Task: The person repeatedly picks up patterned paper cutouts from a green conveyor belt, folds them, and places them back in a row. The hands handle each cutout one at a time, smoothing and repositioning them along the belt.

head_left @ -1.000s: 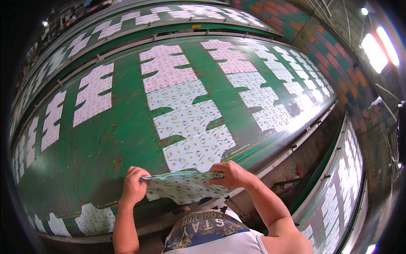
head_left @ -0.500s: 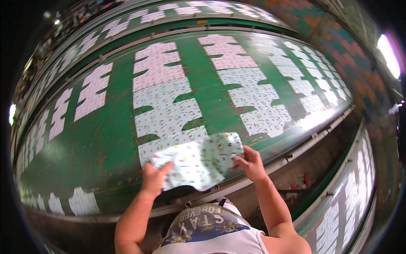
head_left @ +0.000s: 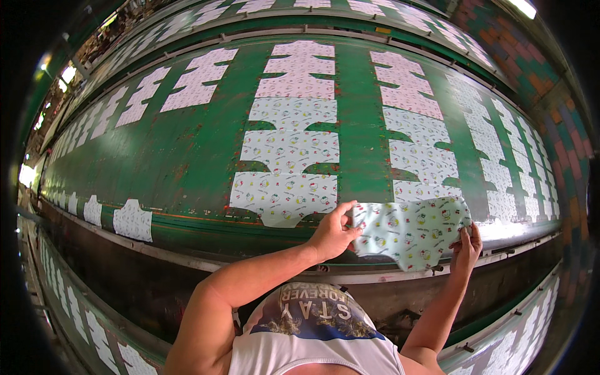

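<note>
Between my two hands hangs a cut fabric piece (head_left: 409,231), pale mint with small coloured printed motifs and a shaped lower edge. My left hand (head_left: 334,234) pinches its left edge between thumb and fingers. At the opposite edge my right hand (head_left: 465,247) grips it near the lower corner. The cloth is stretched between them over the table's near edge, covering the near end of a column of pale printed pieces (head_left: 420,153). To the left, another pale printed piece (head_left: 284,194) lies flat at the near end of its column, close to my left hand.
The long green table (head_left: 187,144) carries rows of printed cut pieces, with pink pieces (head_left: 297,81) at the far side. A metal rail (head_left: 369,276) runs along its near edge. More tables with pieces stand beyond and behind me. A multicoloured brick wall (head_left: 565,144) rises at right.
The view has turned, and my hands have carried the fabric piece rightward, from over the left column to the near end of the column beside it. The left column's near piece is now uncovered.
</note>
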The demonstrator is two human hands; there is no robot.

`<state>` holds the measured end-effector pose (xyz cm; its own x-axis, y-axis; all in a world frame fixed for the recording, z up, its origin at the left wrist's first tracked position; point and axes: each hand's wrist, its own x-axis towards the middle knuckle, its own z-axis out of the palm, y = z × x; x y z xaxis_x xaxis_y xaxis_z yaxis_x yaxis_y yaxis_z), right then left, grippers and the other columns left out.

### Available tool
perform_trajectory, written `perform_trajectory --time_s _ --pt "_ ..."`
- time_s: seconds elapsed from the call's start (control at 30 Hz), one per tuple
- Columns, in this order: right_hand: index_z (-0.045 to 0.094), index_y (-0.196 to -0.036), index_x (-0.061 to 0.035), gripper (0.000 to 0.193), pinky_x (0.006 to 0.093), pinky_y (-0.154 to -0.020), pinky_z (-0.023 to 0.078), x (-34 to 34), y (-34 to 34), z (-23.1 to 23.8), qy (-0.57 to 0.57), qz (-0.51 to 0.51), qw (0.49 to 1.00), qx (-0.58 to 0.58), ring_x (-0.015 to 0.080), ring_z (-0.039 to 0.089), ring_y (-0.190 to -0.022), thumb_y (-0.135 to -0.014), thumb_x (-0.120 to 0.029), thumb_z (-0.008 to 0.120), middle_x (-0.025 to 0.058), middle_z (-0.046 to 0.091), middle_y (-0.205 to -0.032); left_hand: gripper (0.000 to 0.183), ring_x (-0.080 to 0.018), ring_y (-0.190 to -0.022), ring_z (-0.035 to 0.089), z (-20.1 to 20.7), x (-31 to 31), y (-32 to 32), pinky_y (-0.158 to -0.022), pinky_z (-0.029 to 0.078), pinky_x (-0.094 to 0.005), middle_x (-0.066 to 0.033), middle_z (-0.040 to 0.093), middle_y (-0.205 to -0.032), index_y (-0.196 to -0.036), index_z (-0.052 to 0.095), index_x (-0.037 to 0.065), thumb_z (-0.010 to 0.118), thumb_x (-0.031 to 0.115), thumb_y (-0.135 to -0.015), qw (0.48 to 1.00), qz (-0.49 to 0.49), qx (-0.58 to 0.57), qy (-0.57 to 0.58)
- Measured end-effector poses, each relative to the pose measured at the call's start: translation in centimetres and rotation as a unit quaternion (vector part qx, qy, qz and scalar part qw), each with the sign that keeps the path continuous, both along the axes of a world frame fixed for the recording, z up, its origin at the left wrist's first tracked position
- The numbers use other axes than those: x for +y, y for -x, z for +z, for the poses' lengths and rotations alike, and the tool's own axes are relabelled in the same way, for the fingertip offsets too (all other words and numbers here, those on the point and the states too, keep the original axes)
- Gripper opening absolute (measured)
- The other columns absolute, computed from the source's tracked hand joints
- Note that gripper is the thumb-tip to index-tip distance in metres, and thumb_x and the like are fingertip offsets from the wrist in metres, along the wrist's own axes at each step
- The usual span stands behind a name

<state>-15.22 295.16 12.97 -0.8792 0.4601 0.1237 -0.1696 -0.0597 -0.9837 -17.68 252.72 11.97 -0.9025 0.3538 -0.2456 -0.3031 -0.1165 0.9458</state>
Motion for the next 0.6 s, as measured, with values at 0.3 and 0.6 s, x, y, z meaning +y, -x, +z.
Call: perform_trajectory --time_s 0.3,0.6 --pt "0.075 -0.134 -0.0055 0.039 0.0396 -0.082 0.061 -4.3 4.0 -5.0 -0.486 -0.112 0.855 -0.141 0.0268 0.076 -0.094 -0.097 0.004 0.068 0.0151 0.075 -0.119 0.022 -0.0181 -0.084 0.082 -4.2 -13.9 -2.0 -0.068 0.061 -0.0307 -0.0117 0.082 -0.099 -0.126 0.077 -0.003 0.064 0.006 -0.11 0.972 0.064 0.144 0.175" --pt "0.081 -0.104 -0.0104 0.013 0.0481 -0.089 0.061 -27.7 14.5 -5.3 -0.601 0.218 0.768 -0.028 0.0371 0.073 -0.105 -0.092 -0.015 0.081 0.0122 0.075 -0.105 0.043 -0.0125 -0.078 0.073 -6.1 -26.0 0.0 -0.075 0.058 -0.0301 -0.0075 0.079 -0.086 -0.131 0.076 0.001 0.064 -0.011 -0.091 0.903 0.28 0.184 0.267"
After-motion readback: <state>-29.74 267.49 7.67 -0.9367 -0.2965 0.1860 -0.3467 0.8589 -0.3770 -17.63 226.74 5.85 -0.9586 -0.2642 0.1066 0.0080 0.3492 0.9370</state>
